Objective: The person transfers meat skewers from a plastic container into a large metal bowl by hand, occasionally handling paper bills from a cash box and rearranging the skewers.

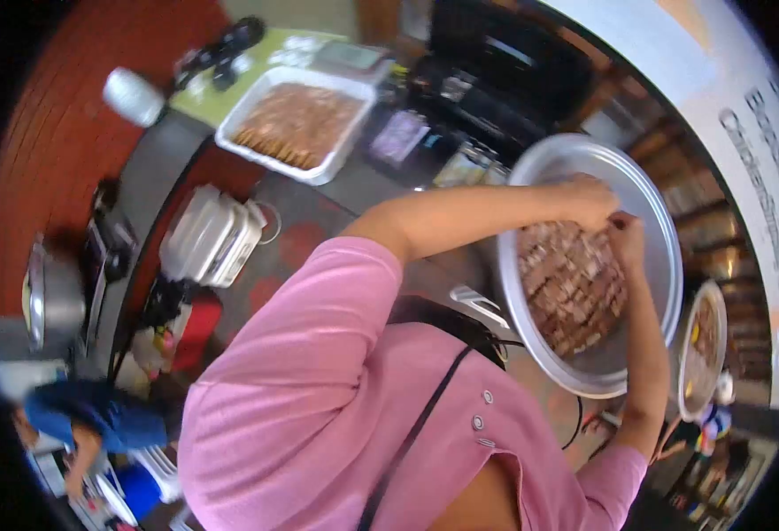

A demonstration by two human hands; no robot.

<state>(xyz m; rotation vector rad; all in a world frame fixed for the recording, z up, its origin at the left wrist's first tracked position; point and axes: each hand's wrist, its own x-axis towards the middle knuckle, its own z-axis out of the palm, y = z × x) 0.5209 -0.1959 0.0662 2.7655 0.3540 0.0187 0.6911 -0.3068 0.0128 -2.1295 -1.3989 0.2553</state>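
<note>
Brown cut meat pieces [571,292] packed in rows inside large round silver metal basin [658,232]. Both bare hands over the basin's far part, just above the meat: left hand [593,200] and right hand [627,241] close together, fingers bent inward; can't tell what, if anything, either grips. Outward: white rectangular tray [352,142] of pinkish-brown meat [299,119] to the left, open black case [513,62] behind, another round metal basin [696,396] at right, person in blue shirt [97,416] lower left.

A brick-red wall [57,133] stretches behind a grey counter [165,159].
</note>
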